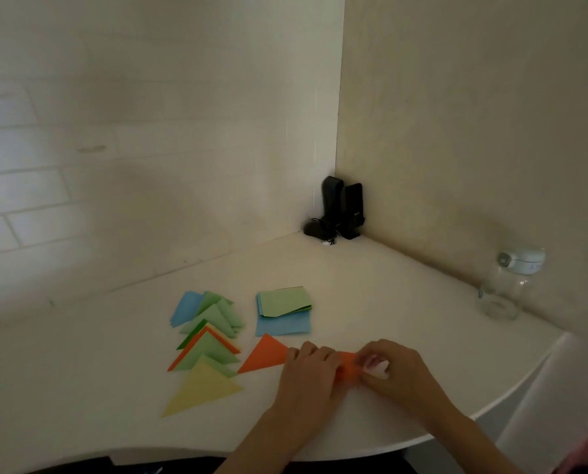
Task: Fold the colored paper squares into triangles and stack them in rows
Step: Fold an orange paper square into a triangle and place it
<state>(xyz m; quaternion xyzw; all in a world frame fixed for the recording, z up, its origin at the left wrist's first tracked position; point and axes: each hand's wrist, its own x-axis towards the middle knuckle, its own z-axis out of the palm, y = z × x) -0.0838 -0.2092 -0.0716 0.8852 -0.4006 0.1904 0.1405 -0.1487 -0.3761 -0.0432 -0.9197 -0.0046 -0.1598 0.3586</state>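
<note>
An orange paper (266,354) lies on the white table (405,302), folded into a triangle whose left point sticks out free. My left hand (311,366) presses flat on its middle. My right hand (393,367) pinches the paper's right end with curled fingers. To the left runs an overlapping row of folded triangles (205,340) in blue, green, orange and yellow, with a yellow triangle (202,388) nearest me. A pile of unfolded squares (284,311), green over blue, lies behind the orange paper.
Two black speakers (342,208) with a cable stand in the far corner where the walls meet. A glass jar (502,289) with a white lid stands at the right by the wall. The table's curved front edge (354,449) runs below my forearms.
</note>
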